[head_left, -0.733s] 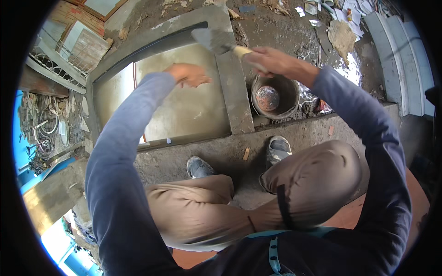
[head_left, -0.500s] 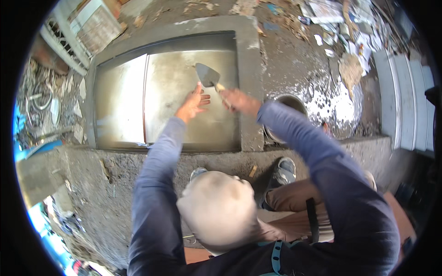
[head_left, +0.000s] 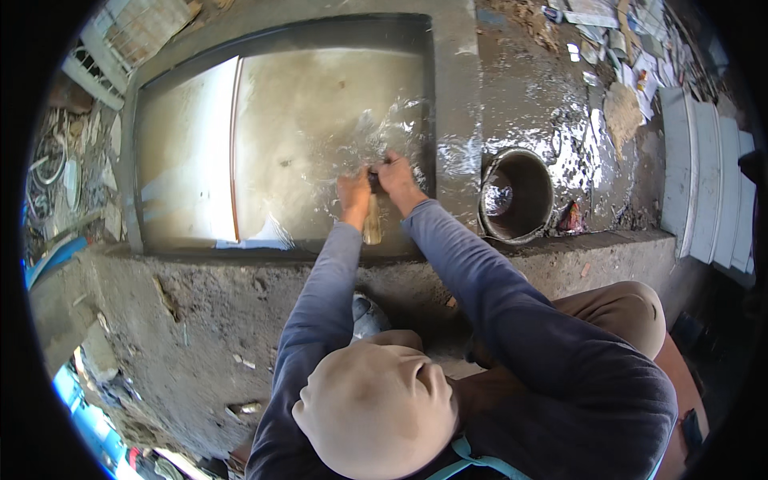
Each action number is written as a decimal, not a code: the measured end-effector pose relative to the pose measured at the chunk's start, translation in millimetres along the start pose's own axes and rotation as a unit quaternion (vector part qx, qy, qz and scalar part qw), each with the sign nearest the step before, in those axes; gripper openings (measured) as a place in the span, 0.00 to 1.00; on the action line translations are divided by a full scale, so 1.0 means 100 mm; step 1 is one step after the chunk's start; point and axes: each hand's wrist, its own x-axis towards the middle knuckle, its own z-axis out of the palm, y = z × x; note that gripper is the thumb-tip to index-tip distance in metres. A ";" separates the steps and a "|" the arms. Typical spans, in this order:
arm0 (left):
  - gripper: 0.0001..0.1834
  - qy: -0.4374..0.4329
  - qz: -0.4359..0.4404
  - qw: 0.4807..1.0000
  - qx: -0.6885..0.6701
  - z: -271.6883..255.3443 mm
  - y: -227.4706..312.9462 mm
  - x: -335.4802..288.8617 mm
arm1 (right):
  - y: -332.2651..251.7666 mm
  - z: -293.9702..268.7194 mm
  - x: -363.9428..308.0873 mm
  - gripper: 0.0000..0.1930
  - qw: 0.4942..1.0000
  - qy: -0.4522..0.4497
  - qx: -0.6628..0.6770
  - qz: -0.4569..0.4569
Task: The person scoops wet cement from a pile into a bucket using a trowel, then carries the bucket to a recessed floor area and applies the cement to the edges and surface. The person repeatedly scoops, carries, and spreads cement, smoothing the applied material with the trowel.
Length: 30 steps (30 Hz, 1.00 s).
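Both my hands are low over a water-filled rectangular basin (head_left: 458, 96), where the surface ripples and splashes around them. A trowel lies between them, its pale wooden handle (head_left: 372, 224) pointing back toward me. My left hand (head_left: 353, 196) is closed on the trowel where the handle meets the metal. My right hand (head_left: 398, 178) is closed against the metal part from the other side, fingers curled. The trowel's blade is mostly hidden by my hands and the water.
A dark bucket (head_left: 518, 196) stands right of the basin on wet ground. Grey panels (head_left: 708, 176) lean at the far right. Paper and debris (head_left: 632, 88) lie at the back right, and rubble at left. A rough concrete ledge (head_left: 200, 296) runs along the near side.
My hands have come together and lower, nearer me. The trowel has turned from blade-away in my right hand to between both hands. Still water is now rippling, and the bucket is uncovered.
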 end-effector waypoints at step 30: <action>0.24 0.243 -0.506 0.761 0.325 -5.85 -3.79 -3.70 | -0.19 -0.34 -0.26 0.32 0.901 -0.154 -0.397 0.087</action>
